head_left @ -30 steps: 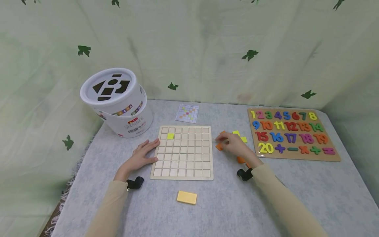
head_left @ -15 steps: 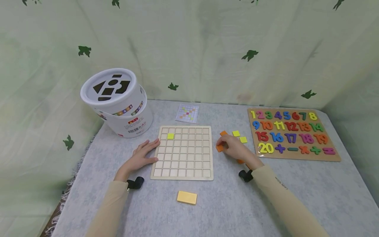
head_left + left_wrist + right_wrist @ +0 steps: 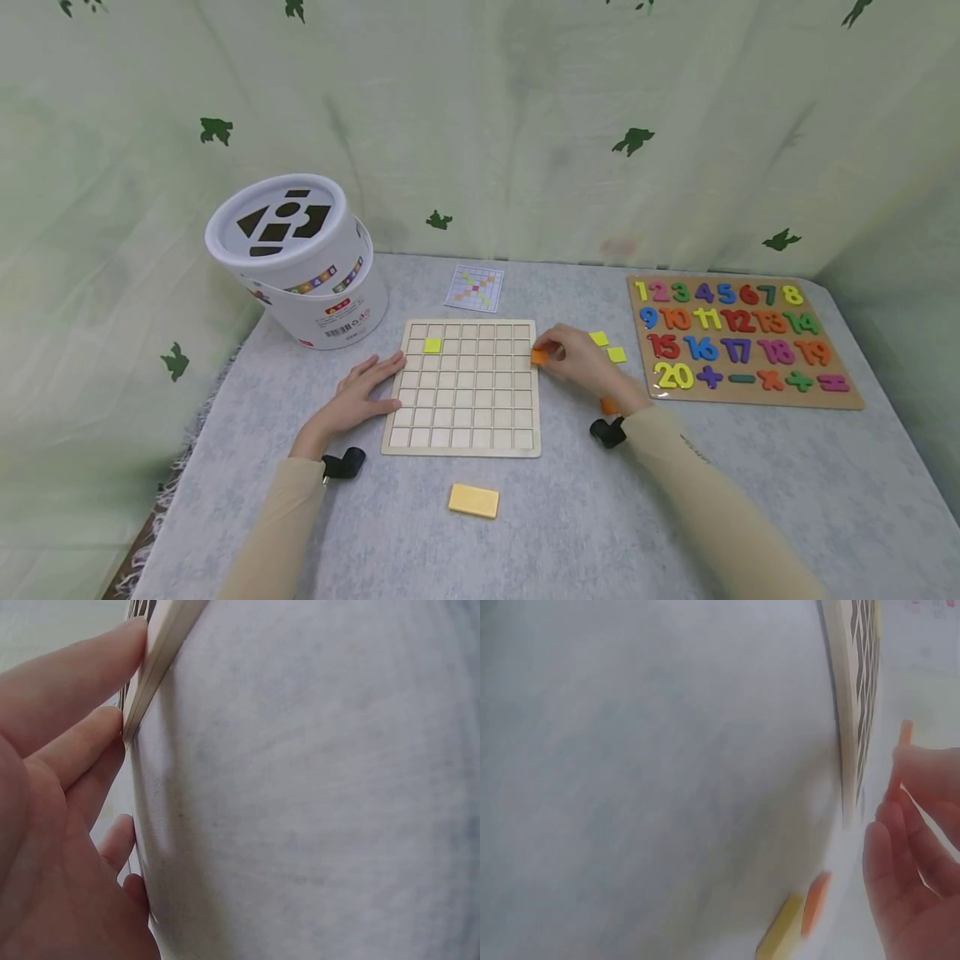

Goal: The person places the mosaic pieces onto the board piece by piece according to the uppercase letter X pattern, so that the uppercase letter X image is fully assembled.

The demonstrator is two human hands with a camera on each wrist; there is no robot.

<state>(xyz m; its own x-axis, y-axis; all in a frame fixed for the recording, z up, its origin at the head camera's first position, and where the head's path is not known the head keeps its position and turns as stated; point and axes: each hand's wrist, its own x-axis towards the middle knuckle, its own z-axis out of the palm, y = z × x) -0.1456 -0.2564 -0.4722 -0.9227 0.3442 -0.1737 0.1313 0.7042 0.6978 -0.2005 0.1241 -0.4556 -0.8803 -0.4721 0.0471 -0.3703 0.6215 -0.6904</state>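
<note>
A wooden grid board [image 3: 465,400] lies in the middle of the grey table, with one yellow-green tile [image 3: 432,344] in its second row. My left hand [image 3: 371,390] lies flat with straight fingers against the board's left edge [image 3: 161,652]; the left hand [image 3: 67,787] touches that edge in the left wrist view too. My right hand [image 3: 553,352] pinches an orange tile [image 3: 539,356] just above the board's right edge. In the right wrist view, the right hand [image 3: 911,825] holds the orange tile [image 3: 901,750] edge-on beside the board [image 3: 851,712].
Two yellow tiles [image 3: 598,338] [image 3: 617,354] and an orange tile [image 3: 609,406] lie right of the board. A pattern card [image 3: 474,287] sits behind it, a white bucket [image 3: 296,258] at back left, a number puzzle [image 3: 742,337] at right, and a yellow block [image 3: 473,501] in front.
My right hand lifted an orange tile from the loose pile and carried it left to the board's right edge. The left hand has not moved.
</note>
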